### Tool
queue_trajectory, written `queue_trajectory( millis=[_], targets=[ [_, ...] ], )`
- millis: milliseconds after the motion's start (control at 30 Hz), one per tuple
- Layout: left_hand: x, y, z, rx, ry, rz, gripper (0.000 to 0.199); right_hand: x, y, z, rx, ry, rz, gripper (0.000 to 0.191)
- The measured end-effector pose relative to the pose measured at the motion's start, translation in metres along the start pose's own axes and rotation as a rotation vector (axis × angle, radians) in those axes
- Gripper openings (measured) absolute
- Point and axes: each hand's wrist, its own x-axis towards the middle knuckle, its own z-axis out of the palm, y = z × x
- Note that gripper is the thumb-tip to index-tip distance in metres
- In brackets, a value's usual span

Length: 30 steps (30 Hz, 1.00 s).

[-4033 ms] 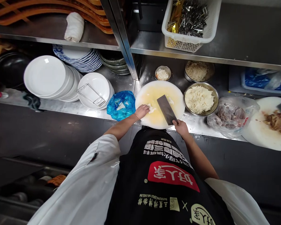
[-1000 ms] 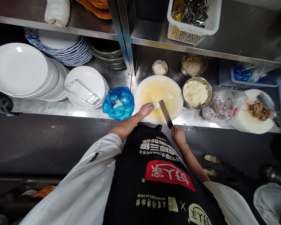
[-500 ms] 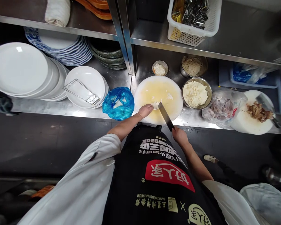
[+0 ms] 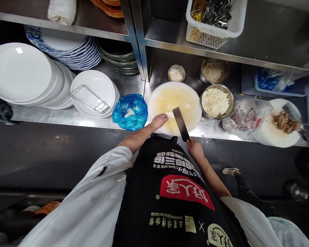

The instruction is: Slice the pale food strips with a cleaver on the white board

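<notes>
My right hand [image 4: 195,149] is closed round the handle of a cleaver [image 4: 181,122], whose broad blade slants over the round cutting board [image 4: 193,118]. At the blade's left side lies a small pile of white food pieces [image 4: 170,115]; their exact kind is unclear. My left hand [image 4: 159,121] rests at the board's left part, fingers pressed together against this white food. Wet yellowish patches and a few white scraps show on the board. Right of it stands a metal bowl [image 4: 231,109] heaped with pale sliced food [image 4: 215,102].
A blue plastic bag [image 4: 130,112] sits left of the board, beside stacked white plates [image 4: 92,89]. Behind are a small bowl [image 4: 176,73] and a bowl of shreds [image 4: 211,71]. A plastic bag of meat [image 4: 244,116] and another board [image 4: 278,135] lie right. Another person's shoe [image 4: 231,171] shows on the floor.
The cleaver has turned so more of its blade face shows, and its tip has shifted slightly left. My left hand stays by the white food. The other person's leg has moved.
</notes>
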Motion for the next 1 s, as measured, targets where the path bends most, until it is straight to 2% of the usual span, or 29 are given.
queue_trajectory(
  millis=[167,367,467,567,667,767,867,933,1000],
  targets=[
    [-0.002,0.000,0.000,-0.042,0.020,0.007,0.024,0.001,-0.005,0.004,-0.022,-0.131,0.018,0.035],
    [-0.011,-0.001,-0.004,-0.064,0.029,0.031,0.027,-0.003,-0.009,0.001,-0.020,-0.018,-0.017,0.039],
    [-0.013,-0.002,-0.003,-0.076,0.030,0.018,0.026,0.002,-0.016,0.004,-0.022,-0.093,-0.019,0.036],
    [-0.014,-0.004,-0.003,-0.090,0.038,0.012,0.027,-0.001,-0.011,0.002,-0.035,-0.142,-0.013,0.035],
    [-0.015,-0.004,-0.004,-0.112,0.041,0.016,0.026,-0.004,-0.009,-0.004,-0.020,-0.040,-0.021,0.038],
    [-0.015,-0.003,-0.005,-0.115,0.045,0.000,0.026,0.006,-0.022,-0.007,0.031,0.063,-0.031,0.043],
    [-0.015,-0.002,-0.005,-0.112,0.058,-0.028,0.027,0.020,-0.033,-0.007,0.033,-0.019,-0.028,0.040],
    [-0.013,-0.003,-0.005,-0.115,0.066,-0.044,0.026,0.021,-0.028,-0.009,-0.010,-0.091,-0.019,0.035],
    [-0.012,-0.005,-0.004,-0.127,0.073,-0.064,0.025,0.015,-0.016,-0.014,-0.043,-0.086,-0.019,0.034]
  ],
)
